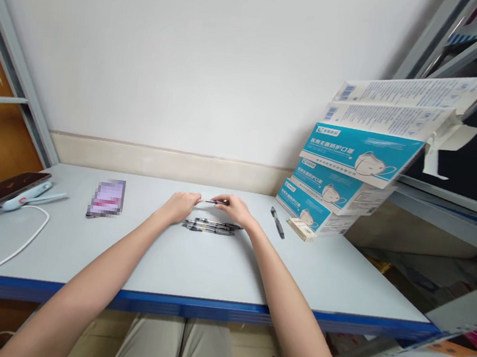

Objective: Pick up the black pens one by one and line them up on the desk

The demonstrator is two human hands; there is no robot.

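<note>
My left hand (182, 205) and my right hand (235, 208) meet over the middle of the table, a short gap between their fingertips. Across that gap runs a thin pen (211, 201), pale toward the left and dark toward the right. The left fingers pinch its pale end; the right fingers close around its dark end. Whether it is in one piece cannot be made out. Just in front of the hands, several black-and-clear pens (210, 228) lie side by side on the grey tabletop (209, 273). My right wrist partly covers their right ends.
Right of my hands lie a single black pen (277, 222) and a small cream box (300, 229). Blue-and-white mask boxes (355, 152) stand in a leaning stack behind them. At left are a blurred-out phone (107, 198), a dark device (2, 190) and a white cable (16, 250).
</note>
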